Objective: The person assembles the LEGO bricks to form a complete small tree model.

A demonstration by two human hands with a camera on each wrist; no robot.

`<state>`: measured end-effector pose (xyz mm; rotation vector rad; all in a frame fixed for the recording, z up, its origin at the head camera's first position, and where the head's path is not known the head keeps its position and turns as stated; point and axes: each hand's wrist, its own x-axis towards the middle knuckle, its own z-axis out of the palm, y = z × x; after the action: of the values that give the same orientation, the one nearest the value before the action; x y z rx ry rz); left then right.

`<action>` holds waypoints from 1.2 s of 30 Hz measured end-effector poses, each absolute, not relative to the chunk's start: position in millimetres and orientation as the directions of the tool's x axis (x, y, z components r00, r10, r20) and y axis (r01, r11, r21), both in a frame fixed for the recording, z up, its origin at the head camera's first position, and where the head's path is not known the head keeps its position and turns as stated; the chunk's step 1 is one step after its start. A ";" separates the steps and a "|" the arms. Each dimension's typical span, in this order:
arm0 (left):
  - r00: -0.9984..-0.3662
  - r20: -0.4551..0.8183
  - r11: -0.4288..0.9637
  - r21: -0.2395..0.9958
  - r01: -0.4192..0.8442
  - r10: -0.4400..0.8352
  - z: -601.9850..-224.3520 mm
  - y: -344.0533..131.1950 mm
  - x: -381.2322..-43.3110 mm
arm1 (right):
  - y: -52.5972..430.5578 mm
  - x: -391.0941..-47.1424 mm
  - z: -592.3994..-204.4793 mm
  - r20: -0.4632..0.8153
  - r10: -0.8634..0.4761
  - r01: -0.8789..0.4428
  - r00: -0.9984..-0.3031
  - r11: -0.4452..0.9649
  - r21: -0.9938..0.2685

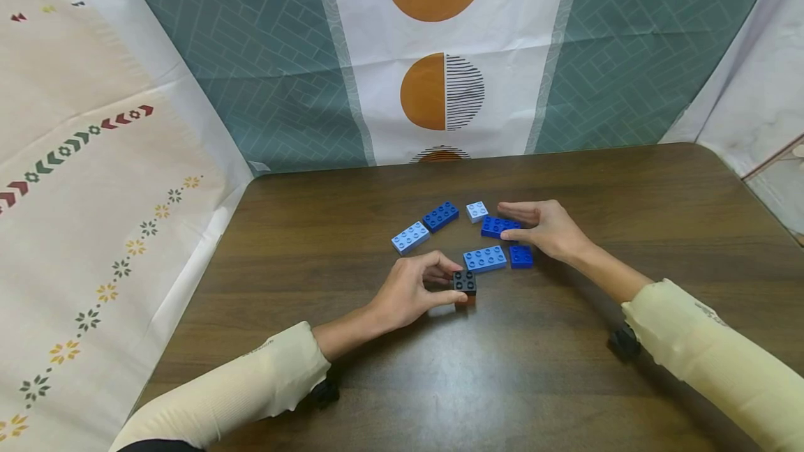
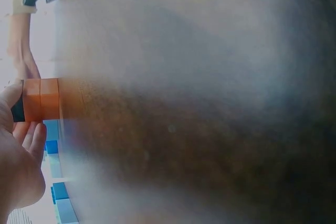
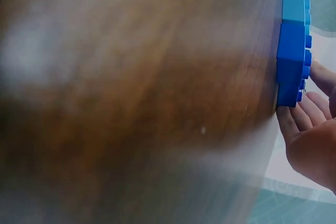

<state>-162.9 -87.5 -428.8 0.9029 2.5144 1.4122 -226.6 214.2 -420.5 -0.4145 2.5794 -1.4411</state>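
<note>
My left hand pinches a small stack of toy building bricks between thumb and fingers. A black brick with studs forms its top, with two orange bricks beneath, the lowest right at the tabletop. Over on the right, my right hand spreads around a dark blue brick. Its thumb overlaps that brick's near right corner in the head view, while the straight fingers reach past the far side. Just below lies a square blue brick, with a long light blue brick to its left.
Farther back on the brown table lie a small pale blue brick, a long dark blue brick and a long light blue brick. A patterned cloth hangs behind the table's far edge.
</note>
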 end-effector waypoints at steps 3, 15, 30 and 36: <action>-0.816 0.176 0.391 0.809 0.438 0.550 -428.6 -87.8 -162.8 | 212.4 -228.1 -421.7 -0.007 -0.297 -0.157 -0.955 0.526 -0.836; -0.814 0.184 0.387 0.808 0.444 0.551 -427.7 -87.4 -161.6 | 207.5 -227.2 -419.3 -0.008 -0.261 -0.160 -0.965 0.616 -0.771; -0.815 0.192 0.380 0.811 0.446 0.546 -427.6 -87.2 -161.3 | 209.1 -218.9 -414.6 0.052 -0.269 -0.215 -0.962 0.624 -0.752; -0.813 0.191 0.378 0.811 0.446 0.550 -427.0 -87.4 -161.6 | 211.2 -209.9 -408.8 0.074 -0.271 -0.226 -0.960 0.586 -0.778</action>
<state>-161.6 -87.4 -427.0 0.9129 2.5136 1.4264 -209.9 211.2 -408.8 -0.4310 2.7509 -1.3379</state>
